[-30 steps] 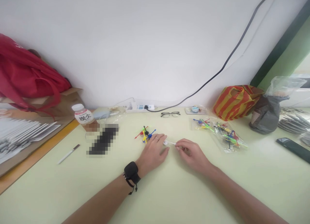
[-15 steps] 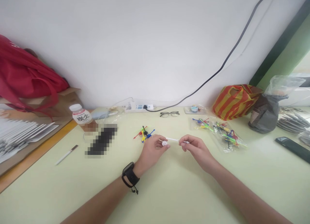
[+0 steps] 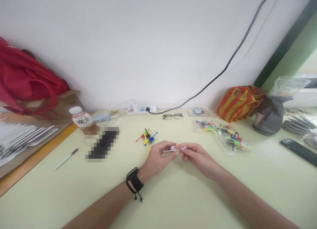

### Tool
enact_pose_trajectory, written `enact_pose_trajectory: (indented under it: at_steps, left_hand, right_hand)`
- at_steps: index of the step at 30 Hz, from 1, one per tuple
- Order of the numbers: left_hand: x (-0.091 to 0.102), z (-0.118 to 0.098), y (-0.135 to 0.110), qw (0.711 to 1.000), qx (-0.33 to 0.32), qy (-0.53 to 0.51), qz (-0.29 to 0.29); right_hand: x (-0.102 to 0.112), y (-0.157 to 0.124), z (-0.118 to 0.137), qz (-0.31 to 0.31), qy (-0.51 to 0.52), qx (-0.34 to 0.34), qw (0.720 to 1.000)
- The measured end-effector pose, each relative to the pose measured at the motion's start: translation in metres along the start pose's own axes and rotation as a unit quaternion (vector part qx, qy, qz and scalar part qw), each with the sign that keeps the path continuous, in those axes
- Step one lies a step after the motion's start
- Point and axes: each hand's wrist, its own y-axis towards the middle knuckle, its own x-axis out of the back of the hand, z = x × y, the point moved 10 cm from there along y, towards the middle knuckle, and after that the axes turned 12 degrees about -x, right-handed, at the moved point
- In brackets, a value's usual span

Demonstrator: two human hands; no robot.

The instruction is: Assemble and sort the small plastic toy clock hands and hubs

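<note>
One white arrow, five o'clock from view centre, pinched by the right hand; one round white piece, pinched by the left hand; several coloured arrows, ten o'clock from both.

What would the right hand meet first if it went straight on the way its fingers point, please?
Most likely the left hand, just ahead at the white round piece; depth is unclear there, so the right hand may even be touching the left.
</note>
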Motion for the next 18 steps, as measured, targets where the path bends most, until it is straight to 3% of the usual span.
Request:
enact_pose_trajectory:
  at_steps: [10,18]
  left_hand:
    - [-0.001,-0.006,0.0,1.0,0.003,0.015,0.003]
    - [0.002,-0.014,0.0,0.997,-0.036,0.068,0.0]
  right_hand:
    - [-0.002,-0.002,0.009,-0.027,-0.086,0.041,0.995]
    - [-0.001,-0.003,0.011,-0.059,-0.132,0.059,0.988]
